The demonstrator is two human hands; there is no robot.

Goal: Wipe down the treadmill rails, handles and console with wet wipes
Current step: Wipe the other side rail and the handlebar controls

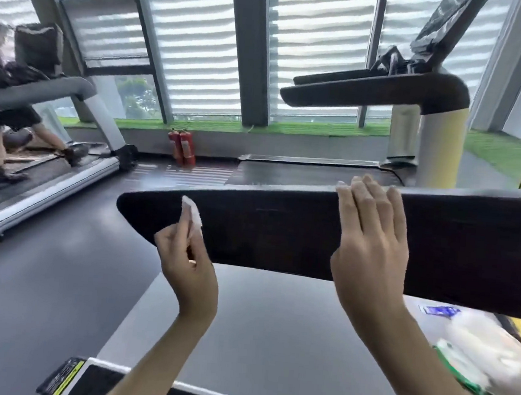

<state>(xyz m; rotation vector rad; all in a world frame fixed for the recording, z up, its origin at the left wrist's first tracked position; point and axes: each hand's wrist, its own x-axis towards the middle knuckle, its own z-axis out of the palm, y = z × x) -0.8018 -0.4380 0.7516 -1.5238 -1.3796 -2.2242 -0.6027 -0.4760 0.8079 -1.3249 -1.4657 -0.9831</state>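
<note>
A long black treadmill handrail runs across the middle of the view. My left hand pinches a small folded white wet wipe and holds it against the rail near its left tip. My right hand lies flat on the rail further right, fingers straight and reaching over its top edge. The opposite handrail and the console stand beyond, at the upper right. The grey running belt lies below my arms.
A pack of wet wipes lies blurred at the lower right on the treadmill's edge. Another treadmill with a person walking on it stands at the left. Two red fire extinguishers sit by the window wall.
</note>
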